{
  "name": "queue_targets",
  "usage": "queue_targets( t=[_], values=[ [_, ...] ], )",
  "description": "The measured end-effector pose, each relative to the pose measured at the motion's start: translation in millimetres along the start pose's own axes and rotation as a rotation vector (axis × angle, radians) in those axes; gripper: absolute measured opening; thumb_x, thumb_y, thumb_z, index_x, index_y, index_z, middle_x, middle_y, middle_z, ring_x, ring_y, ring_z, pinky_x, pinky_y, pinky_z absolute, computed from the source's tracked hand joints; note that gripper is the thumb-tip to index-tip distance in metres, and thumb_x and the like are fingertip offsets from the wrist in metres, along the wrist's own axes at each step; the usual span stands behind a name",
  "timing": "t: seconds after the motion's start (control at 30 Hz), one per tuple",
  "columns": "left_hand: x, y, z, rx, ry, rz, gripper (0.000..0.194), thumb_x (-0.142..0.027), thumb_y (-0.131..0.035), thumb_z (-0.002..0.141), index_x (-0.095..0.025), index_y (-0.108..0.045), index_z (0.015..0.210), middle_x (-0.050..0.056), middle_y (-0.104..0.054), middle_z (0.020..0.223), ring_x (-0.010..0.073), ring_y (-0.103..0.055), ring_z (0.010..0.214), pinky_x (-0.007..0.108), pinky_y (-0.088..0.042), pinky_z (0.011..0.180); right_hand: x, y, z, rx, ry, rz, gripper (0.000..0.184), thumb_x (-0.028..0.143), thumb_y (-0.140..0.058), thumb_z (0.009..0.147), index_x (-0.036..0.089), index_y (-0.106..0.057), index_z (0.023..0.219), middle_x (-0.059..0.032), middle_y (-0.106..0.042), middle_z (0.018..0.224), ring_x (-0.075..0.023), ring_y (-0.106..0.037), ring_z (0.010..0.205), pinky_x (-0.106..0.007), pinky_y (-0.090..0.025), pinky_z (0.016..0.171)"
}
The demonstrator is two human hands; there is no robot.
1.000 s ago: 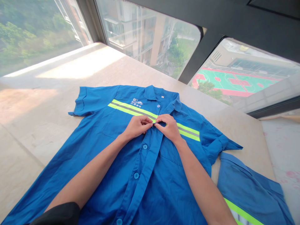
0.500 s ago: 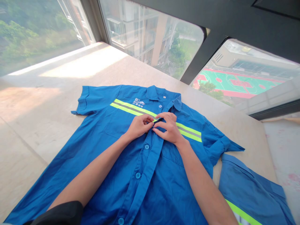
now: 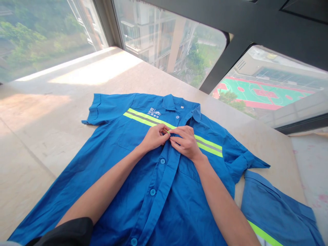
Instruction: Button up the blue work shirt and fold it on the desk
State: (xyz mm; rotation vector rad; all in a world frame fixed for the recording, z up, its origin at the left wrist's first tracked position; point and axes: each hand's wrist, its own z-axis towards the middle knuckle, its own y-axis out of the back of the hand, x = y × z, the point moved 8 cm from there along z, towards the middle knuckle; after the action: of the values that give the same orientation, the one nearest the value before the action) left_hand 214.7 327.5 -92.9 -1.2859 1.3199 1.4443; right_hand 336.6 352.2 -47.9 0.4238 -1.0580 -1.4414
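Note:
A blue short-sleeved work shirt (image 3: pixel 205 205) lies spread out, front side up, with a yellow-green reflective stripe across the chest. My left hand (image 3: pixel 156 137) pinches the edge of its front opening at the stripe. Close against it, my right hand (image 3: pixel 186 141) grips the other front edge, fingers bent and fingertips nearly meeting the left ones. Whatever button sits between the fingertips is hidden. Below the hands, a button (image 3: pixel 162 161) and a lower button (image 3: pixel 153 192) show beside the loose placket. Near the collar (image 3: pixel 169 102) another button (image 3: pixel 177 117) is visible.
A pale stone sill (image 3: pixel 30 136) bears the shirt. Folded blue clothing (image 3: pixel 276 201) with a reflective stripe lies at the lower right, beside a whitish flowered cloth (image 3: pixel 311 164). Window panes (image 3: pixel 164 44) and a dark frame (image 3: pixel 215 75) border the far side.
My right fingers have closed in, flattening the dark gap in the front opening between the hands. My left hand keeps its pinch. The whole view has shifted slightly.

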Motion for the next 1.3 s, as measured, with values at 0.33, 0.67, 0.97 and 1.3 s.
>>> queue_targets(
  t=[0.33,0.67,0.97,1.3],
  values=[
    [3.0,-2.9,5.6,0.07,0.118,-0.06,0.029,-0.025,-0.068,0.079,-0.013,-0.057,0.103,0.0,-0.067,0.072,0.0078,-0.056,0.041,0.018,-0.046,0.038,13.0,7.1,2.6,-0.093,0.103,0.003,0.019,0.017,-0.062,0.09,0.024,-0.072,0.075,0.0007,-0.074,0.107,-0.0201,-0.063,0.1,-0.041,-0.044,0.089],
    [8.4,-1.2,9.3,0.072,0.198,0.01,0.019,-0.012,-0.059,0.083,-0.016,-0.053,0.1,-0.005,-0.061,0.059,0.0076,-0.051,0.036,0.015,-0.039,0.034,9.7,1.4,2.2,-0.05,0.097,0.043,0.018,0.02,-0.064,0.089,0.027,-0.074,0.075,0.0009,-0.074,0.11,-0.0223,-0.062,0.107,-0.043,-0.046,0.091],
    [6.7,-1.6,8.2,0.114,0.218,-0.01,0.017,-0.015,-0.061,0.085,-0.017,-0.05,0.098,-0.006,-0.06,0.059,0.0068,-0.049,0.037,0.015,-0.038,0.034,0.5,0.6,0.5,-0.053,0.024,0.128,0.012,0.022,-0.064,0.088,0.024,-0.073,0.08,-0.0052,-0.068,0.123,-0.0245,-0.059,0.116,-0.045,-0.048,0.098],
    [3.2,-1.1,6.6,0.146,0.231,0.016,0.018,-0.015,-0.06,0.086,-0.015,-0.052,0.102,-0.004,-0.062,0.065,0.0058,-0.05,0.038,0.015,-0.041,0.034,-18.2,1.5,-3.8,-0.065,-0.11,0.138,0.015,0.027,-0.065,0.088,0.024,-0.072,0.101,-0.0064,-0.07,0.119,-0.0257,-0.061,0.115,-0.048,-0.046,0.099]
  ],
)
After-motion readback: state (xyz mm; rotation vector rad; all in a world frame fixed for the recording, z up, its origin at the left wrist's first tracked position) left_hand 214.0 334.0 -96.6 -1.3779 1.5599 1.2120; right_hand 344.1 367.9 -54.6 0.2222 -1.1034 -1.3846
